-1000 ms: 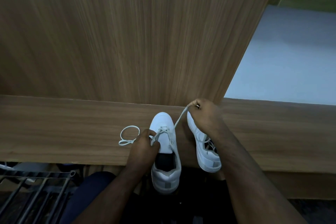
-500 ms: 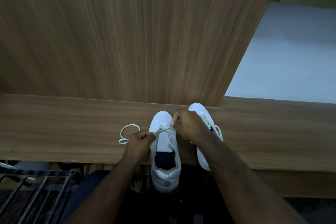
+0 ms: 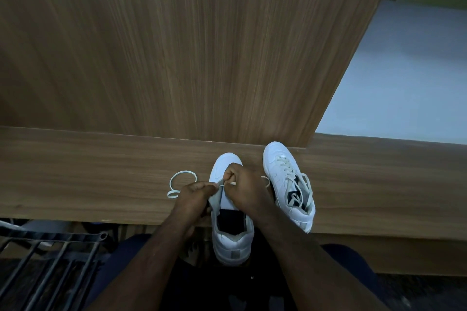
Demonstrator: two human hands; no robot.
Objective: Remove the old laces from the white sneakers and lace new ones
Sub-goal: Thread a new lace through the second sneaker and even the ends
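Two white sneakers stand on a wooden ledge (image 3: 101, 184), toes pointing away from me. The nearer sneaker (image 3: 231, 240) hangs its heel over the ledge's front edge. My left hand (image 3: 194, 194) pinches a white lace (image 3: 180, 182) at that shoe's left eyelets. The lace's loose end curls in a loop on the wood to the left. My right hand (image 3: 246, 189) is closed on the lace over the shoe's tongue. The second sneaker (image 3: 288, 182) stands to the right, loosely laced, untouched.
A tall wooden panel (image 3: 177, 45) rises right behind the ledge, close to the shoes' toes. A dark metal rack (image 3: 45, 267) sits at lower left below the ledge. Pale floor (image 3: 404, 70) shows at the right. My knees are under the ledge.
My right hand came down from near the panel with the lace and now meets my left hand over the nearer shoe. The second sneaker is uncovered.
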